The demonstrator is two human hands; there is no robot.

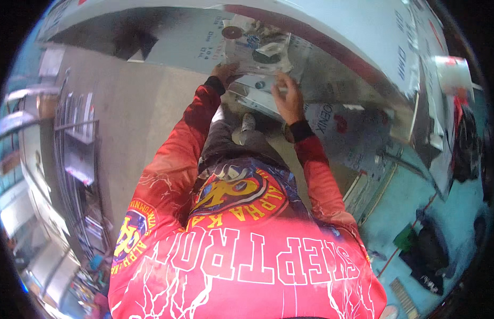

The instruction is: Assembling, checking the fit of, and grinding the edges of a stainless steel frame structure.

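Observation:
In front of me a crumpled clear plastic bag (279,62) lies on a film-covered metal surface (196,45). My left hand (227,73) is closed on the bag's near left edge. Close to its near right corner is my right hand (288,98), fingers bent and apart, with nothing visible in them. A reddish-brown disc (232,33) with a centre hole sits at the bag's far left. Among the plastic shows a dark round piece (262,56), partly covered. A small dark round spot (260,84) is on the pale surface between my hands.
A large film-covered metal panel (358,29) curves over the far side and right. Another printed sheet (350,133) leans low on the right. A roll of clear wrap (453,74) stands at far right. Metal lengths (77,143) are racked at left. Below is concrete floor (135,106).

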